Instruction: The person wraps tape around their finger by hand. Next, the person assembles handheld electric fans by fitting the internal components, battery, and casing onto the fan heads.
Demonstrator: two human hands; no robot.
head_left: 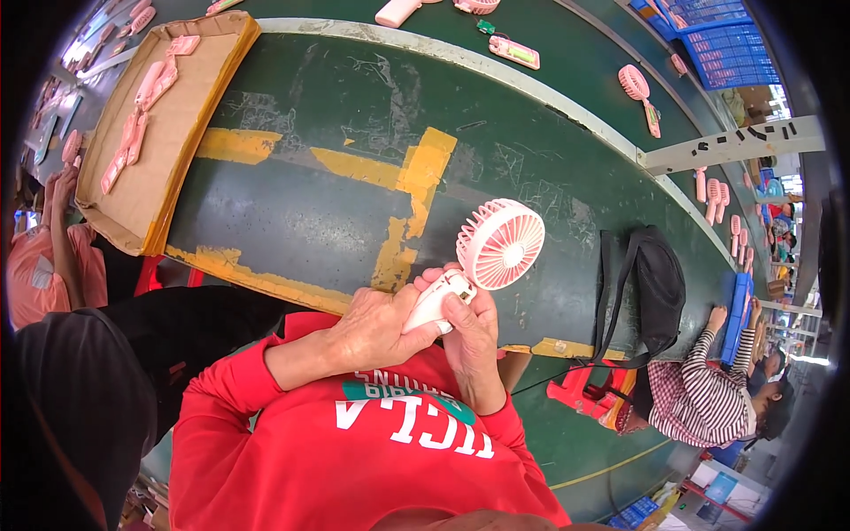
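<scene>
A pink handheld fan (502,246) is held in both hands at the near edge of the green table, its round grille tilted up and to the right. Around the left side of its pale handle (436,303) my left hand (379,324) is closed. On the other side my right hand (474,336) grips the handle, with the thumb on its face near the neck. Beside that thumb a small dark opening shows in the handle. What the fingers underneath touch is hidden.
A cardboard tray (168,133) with several pink fan parts stands at the left. A black bag (651,288) lies on the table at the right. Beyond a pale rail (496,66) are more fans and parts. Co-workers sit at both sides, one in a striped sleeve (699,372).
</scene>
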